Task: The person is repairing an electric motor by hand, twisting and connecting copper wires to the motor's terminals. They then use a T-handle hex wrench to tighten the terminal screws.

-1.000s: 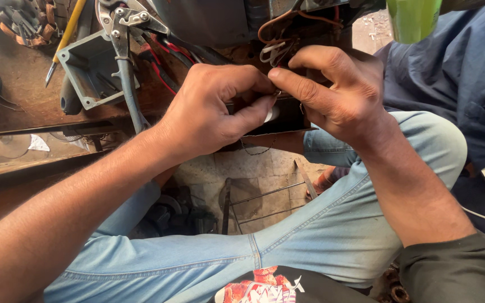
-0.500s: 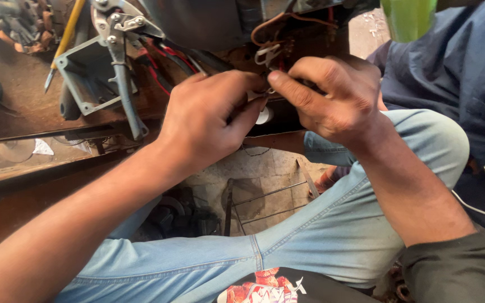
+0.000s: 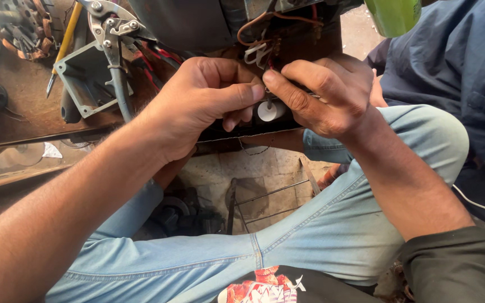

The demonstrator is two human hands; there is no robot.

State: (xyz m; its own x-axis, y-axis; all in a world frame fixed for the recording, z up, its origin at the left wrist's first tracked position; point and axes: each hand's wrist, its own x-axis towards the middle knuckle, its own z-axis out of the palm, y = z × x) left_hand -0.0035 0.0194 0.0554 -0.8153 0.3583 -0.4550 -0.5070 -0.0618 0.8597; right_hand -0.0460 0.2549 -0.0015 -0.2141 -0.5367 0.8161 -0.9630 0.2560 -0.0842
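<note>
Since half a second ago our hands have barely shifted, thumbs now pressed tip to tip over the work. Nearest us: pale jeans (image 3: pixel 332 235) on our raised knee, wire rack (image 3: pixel 265 202) on the floor between the legs. Left hand (image 3: pixel 197 104) curled, thumb and fingers pinched; right hand (image 3: pixel 326 95) likewise pinched against it. What they pinch is too small to tell, likely a thin lead at the white round part (image 3: pixel 269 111) just under the thumbs. That part sits at the worktop (image 3: pixel 23 95) edge, below the wire bundle (image 3: pixel 259 47) on the dark housing (image 3: pixel 186 22). Further left: pliers (image 3: pixel 110 45) leaning over a grey metal box (image 3: pixel 82 78), yellow-handled screwdriver (image 3: pixel 63 45) beside it. Green cylinder (image 3: pixel 393 15) top right.
</note>
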